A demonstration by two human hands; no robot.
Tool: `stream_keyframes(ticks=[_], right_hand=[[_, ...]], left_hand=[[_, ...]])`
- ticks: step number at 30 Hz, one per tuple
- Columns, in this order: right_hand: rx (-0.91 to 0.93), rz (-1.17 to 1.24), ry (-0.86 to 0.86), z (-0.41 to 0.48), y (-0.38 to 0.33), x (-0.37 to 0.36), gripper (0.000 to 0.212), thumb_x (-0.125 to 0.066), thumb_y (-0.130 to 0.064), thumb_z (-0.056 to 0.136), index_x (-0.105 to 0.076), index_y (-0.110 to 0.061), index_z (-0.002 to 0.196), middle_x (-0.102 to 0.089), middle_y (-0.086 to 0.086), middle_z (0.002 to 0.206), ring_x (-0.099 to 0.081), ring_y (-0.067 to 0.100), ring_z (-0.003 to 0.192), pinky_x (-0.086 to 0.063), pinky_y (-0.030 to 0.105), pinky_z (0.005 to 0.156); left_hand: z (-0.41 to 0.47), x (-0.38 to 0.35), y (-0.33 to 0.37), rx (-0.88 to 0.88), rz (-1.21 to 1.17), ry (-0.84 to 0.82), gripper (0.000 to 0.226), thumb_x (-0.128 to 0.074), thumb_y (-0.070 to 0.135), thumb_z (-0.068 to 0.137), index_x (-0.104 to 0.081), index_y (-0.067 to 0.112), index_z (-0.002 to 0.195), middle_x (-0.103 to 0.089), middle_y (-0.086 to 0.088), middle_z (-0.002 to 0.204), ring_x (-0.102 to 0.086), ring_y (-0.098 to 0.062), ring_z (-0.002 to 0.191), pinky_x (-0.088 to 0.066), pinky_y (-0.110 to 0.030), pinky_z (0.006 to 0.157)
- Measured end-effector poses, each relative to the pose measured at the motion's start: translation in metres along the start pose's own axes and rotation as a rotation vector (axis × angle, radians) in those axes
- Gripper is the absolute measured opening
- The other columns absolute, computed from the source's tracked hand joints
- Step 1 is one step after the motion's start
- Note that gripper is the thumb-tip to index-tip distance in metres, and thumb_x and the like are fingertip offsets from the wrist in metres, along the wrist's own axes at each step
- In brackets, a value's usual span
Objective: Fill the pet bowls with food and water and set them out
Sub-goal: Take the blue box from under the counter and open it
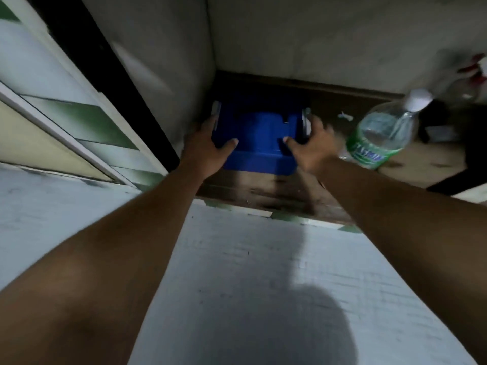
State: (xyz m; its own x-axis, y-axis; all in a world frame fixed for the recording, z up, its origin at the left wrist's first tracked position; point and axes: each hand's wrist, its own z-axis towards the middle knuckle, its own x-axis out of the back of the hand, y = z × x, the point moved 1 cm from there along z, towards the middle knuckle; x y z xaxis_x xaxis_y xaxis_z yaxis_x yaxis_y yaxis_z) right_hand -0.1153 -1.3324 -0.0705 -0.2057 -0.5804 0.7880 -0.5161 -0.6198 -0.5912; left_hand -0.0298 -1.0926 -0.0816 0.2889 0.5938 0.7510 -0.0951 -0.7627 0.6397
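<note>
A blue plastic pet bowl stand sits on a dark wooden floor strip in the corner of two walls. My left hand grips its left side, thumb on top. On the opposite side my right hand holds the stand the same way, thumb on top and fingers round the edge. Metal bowl rims show faintly at both sides of the stand; what they contain is hidden. A clear water bottle with a green label and white cap stands tilted just right of my right hand.
A pale wall rises left of the stand and another behind it. A window frame runs along the left. White tiled floor lies in front. A spray bottle, blurred, and dark objects stand at the far right.
</note>
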Motion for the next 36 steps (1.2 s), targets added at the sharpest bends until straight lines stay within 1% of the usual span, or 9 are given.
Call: stream_keyframes(ticks=[4, 11, 16, 19, 23, 27, 30, 32, 36], right_hand=[[-0.007, 0.252, -0.028, 0.022, 0.022, -0.033, 0.085, -0.063, -0.056, 0.087, -0.019, -0.035, 0.157, -0.025, 0.009, 0.162, -0.032, 0.033, 0.145, -0.032, 0.040, 0.120], [0.045, 0.444, -0.047, 0.027, 0.021, -0.038, 0.084, -0.069, -0.037, 0.092, -0.018, -0.023, 0.159, -0.039, 0.002, 0.157, -0.041, 0.016, 0.142, -0.034, 0.033, 0.119], [-0.027, 0.497, -0.083, -0.012, 0.019, -0.031, 0.083, -0.071, -0.025, 0.092, -0.021, -0.023, 0.158, -0.045, -0.003, 0.153, -0.047, 0.013, 0.136, -0.039, 0.033, 0.116], [-0.082, 0.502, -0.078, -0.052, 0.016, -0.016, 0.081, -0.069, -0.021, 0.093, -0.022, -0.023, 0.158, -0.050, -0.006, 0.148, -0.051, 0.011, 0.132, -0.038, 0.020, 0.109], [-0.107, 0.562, -0.120, -0.104, 0.002, 0.020, 0.081, -0.070, -0.014, 0.092, -0.023, -0.026, 0.157, -0.051, -0.011, 0.145, -0.053, 0.009, 0.129, -0.043, 0.035, 0.112], [-0.093, 0.528, -0.112, -0.163, -0.022, 0.068, 0.083, -0.070, -0.016, 0.092, -0.020, -0.020, 0.159, -0.044, -0.010, 0.150, -0.044, 0.005, 0.134, -0.034, 0.020, 0.112], [-0.129, 0.492, -0.101, -0.209, -0.040, 0.109, 0.085, -0.072, -0.019, 0.091, -0.020, -0.021, 0.159, -0.041, -0.020, 0.136, -0.041, -0.002, 0.126, -0.031, 0.011, 0.106], [-0.147, 0.481, -0.115, -0.240, -0.055, 0.137, 0.086, -0.073, -0.020, 0.091, -0.020, -0.023, 0.159, -0.044, -0.017, 0.139, -0.043, 0.004, 0.131, -0.034, 0.019, 0.111], [-0.177, 0.459, -0.120, -0.295, -0.085, 0.192, 0.087, -0.073, -0.019, 0.090, -0.020, -0.020, 0.159, -0.040, -0.004, 0.155, -0.040, 0.012, 0.140, -0.032, 0.020, 0.112]], left_hand=[[0.025, -0.025, -0.018, 0.003, -0.248, 0.036, 0.091, -0.072, 0.058, 0.086, -0.025, 0.037, 0.161, -0.042, -0.002, 0.160, -0.044, -0.026, 0.142, -0.042, -0.033, 0.109], [0.022, -0.029, -0.017, 0.047, -0.475, 0.038, 0.101, -0.084, 0.041, 0.082, -0.024, 0.034, 0.163, -0.038, 0.000, 0.163, -0.043, -0.021, 0.143, -0.043, -0.040, 0.117], [-0.020, -0.025, -0.014, 0.135, -0.473, 0.059, 0.113, -0.085, 0.036, 0.083, -0.007, 0.034, 0.165, -0.026, 0.000, 0.169, -0.032, -0.021, 0.151, -0.030, -0.026, 0.116], [-0.058, -0.018, -0.010, 0.177, -0.490, 0.055, 0.112, -0.087, 0.035, 0.081, -0.012, 0.033, 0.165, -0.035, 0.000, 0.164, -0.042, -0.016, 0.142, -0.037, -0.019, 0.108], [-0.115, 0.009, 0.005, 0.227, -0.557, 0.017, 0.119, -0.091, 0.037, 0.074, -0.016, 0.030, 0.165, -0.042, 0.006, 0.154, -0.051, -0.014, 0.135, -0.049, -0.033, 0.111], [-0.169, 0.051, 0.034, 0.219, -0.564, 0.001, 0.106, -0.089, 0.024, 0.081, -0.023, 0.026, 0.164, -0.047, 0.007, 0.155, -0.058, -0.001, 0.122, -0.052, -0.014, 0.097], [-0.215, 0.093, 0.062, 0.227, -0.563, -0.028, 0.106, -0.090, 0.033, 0.078, -0.027, 0.030, 0.162, -0.050, 0.006, 0.155, -0.055, -0.010, 0.134, -0.051, -0.033, 0.110], [-0.243, 0.119, 0.077, 0.248, -0.574, -0.042, 0.107, -0.092, 0.042, 0.073, -0.030, 0.034, 0.160, -0.051, 0.007, 0.155, -0.054, -0.014, 0.137, -0.050, -0.043, 0.112], [-0.303, 0.173, 0.125, 0.293, -0.625, -0.071, 0.109, -0.092, 0.029, 0.077, -0.026, 0.027, 0.163, -0.047, 0.013, 0.154, -0.056, -0.002, 0.130, -0.047, -0.035, 0.114]])
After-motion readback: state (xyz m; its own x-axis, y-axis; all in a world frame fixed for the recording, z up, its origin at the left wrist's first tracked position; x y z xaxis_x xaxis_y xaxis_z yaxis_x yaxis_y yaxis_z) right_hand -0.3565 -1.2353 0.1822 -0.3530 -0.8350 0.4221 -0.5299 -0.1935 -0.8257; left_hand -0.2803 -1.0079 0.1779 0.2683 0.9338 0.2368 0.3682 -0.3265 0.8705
